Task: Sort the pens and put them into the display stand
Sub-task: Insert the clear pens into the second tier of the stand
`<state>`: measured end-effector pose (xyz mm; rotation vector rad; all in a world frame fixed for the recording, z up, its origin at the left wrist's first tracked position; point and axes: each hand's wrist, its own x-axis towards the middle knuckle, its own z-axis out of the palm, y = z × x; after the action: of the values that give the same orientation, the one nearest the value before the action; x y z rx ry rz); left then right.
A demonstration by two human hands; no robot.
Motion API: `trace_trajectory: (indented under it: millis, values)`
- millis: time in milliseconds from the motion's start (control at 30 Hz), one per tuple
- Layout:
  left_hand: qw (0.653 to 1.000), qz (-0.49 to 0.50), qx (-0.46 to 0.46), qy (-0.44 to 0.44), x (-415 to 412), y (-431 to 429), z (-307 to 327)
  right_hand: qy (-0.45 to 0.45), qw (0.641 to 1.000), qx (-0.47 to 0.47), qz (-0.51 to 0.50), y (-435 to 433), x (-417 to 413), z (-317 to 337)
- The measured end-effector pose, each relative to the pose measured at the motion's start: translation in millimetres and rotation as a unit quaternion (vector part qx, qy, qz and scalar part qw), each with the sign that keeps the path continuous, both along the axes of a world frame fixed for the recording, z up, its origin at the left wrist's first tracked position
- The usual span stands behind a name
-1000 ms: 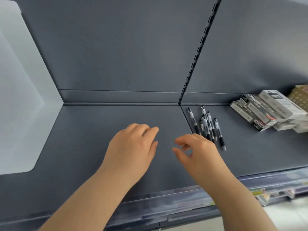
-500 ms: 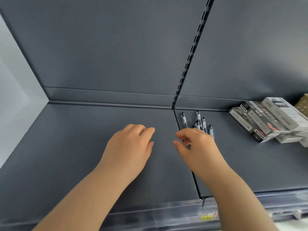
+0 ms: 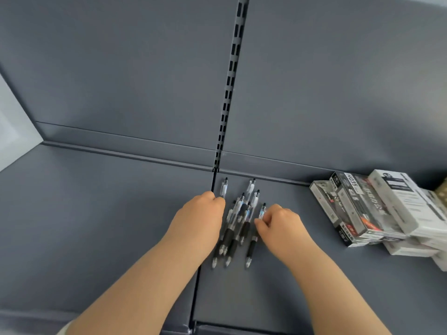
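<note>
Inspection from the remote station, head camera only.

A loose cluster of retractable pens [image 3: 238, 221], clear barrels with black rubber grips, lies on the dark grey metal shelf [image 3: 314, 298], just right of the seam between two shelf panels. Their metal tips point toward me and their clicker ends toward the back wall. Several overlap in the middle of the cluster.

The left hand [image 3: 200, 221] sits knuckles-up against the cluster's left edge, fingers curled down. The leftmost pen [image 3: 224, 189] runs under those fingers, with only its upper end showing beyond them. I cannot tell whether the hand grips it or merely rests on it.

The right hand [image 3: 283, 226] is at the cluster's right edge. Its thumb and curled fingers pinch the rightmost pen [image 3: 251, 247] on the upper barrel, and the black grip and tip extend below the hand. I cannot tell whether that pen is off the shelf.

The remaining pens lie between the two hands.

Stacked black and white cardboard boxes [image 3: 358, 209] rest on the shelf well to the right. A slotted black upright [image 3: 229, 93] divides the back wall.
</note>
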<state>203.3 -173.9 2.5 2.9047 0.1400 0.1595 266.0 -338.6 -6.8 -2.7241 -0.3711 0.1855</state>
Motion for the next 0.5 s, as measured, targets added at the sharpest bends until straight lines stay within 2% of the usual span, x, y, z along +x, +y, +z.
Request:
trace_trajectory:
  millis: [167,267,500]
  values:
    - [0.993,0.082,-0.053,0.062,25,-17,-6,0.074,0.997,-0.013,0.014,1,19,1]
    - [0.984,0.134,-0.053,0.105,35,-22,-8,0.104,0.993,-0.043,0.038,1,28,8]
    - [0.976,0.158,-0.049,0.141,49,-26,1,0.145,0.986,-0.067,0.042,3,31,15]
